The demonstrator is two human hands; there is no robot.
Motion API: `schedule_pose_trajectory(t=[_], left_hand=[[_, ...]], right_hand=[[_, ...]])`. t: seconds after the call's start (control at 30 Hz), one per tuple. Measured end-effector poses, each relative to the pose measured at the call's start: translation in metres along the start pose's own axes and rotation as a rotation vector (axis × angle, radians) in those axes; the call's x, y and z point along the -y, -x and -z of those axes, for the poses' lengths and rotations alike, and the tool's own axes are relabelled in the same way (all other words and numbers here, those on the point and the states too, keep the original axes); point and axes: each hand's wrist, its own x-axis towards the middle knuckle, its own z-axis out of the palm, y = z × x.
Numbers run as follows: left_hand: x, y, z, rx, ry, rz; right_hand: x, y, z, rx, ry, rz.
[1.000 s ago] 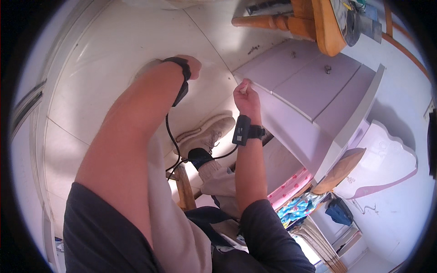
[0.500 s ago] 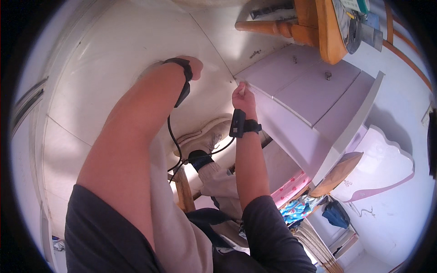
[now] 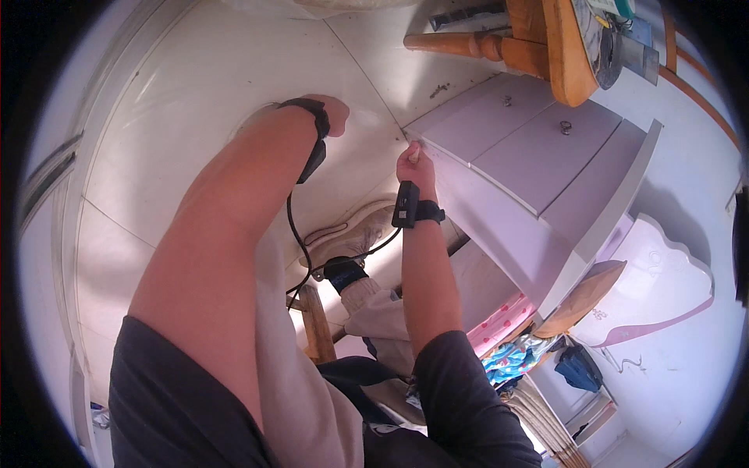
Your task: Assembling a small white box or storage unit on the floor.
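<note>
My right hand (image 3: 416, 167) is closed in a pinch beside the bottom corner of a pale lilac cabinet (image 3: 499, 222). A small pale bit shows at its fingertips, too small to name. Farther left, my left hand (image 3: 335, 117) hangs over the light tiled floor (image 3: 195, 86); its fingers are turned away and hidden behind the wrist. Each wrist wears a black strap with a small box, and a black cable (image 3: 292, 226) runs from them down toward my leg. Below my hands is a beige shoe (image 3: 355, 230) on my foot.
A wooden stool (image 3: 566, 54) with things on it stands at the upper right, its leg reaching over the floor. The cabinet's doors have small metal knobs (image 3: 566, 127). A white-and-lilac panel (image 3: 651, 288) and folded cloths (image 3: 511, 355) are at the right.
My right hand has shifted very slightly, staying by the cabinet corner with its fingers closed. My left hand has hardly moved.
</note>
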Motion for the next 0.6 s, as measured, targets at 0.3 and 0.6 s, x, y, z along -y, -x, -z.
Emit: schedule_pose_trajectory(t=[0.3,0.6], left_hand=[[0.037,-0.001,-0.033,-0.063,0.116,0.004],[0.006,-0.011,-0.001,-0.029,-0.043,-0.015]], right_hand=[[0.037,0.049,0.015,0.076,-0.184,0.092],[-0.026,0.001,-0.042,0.133,-0.121,-0.151]])
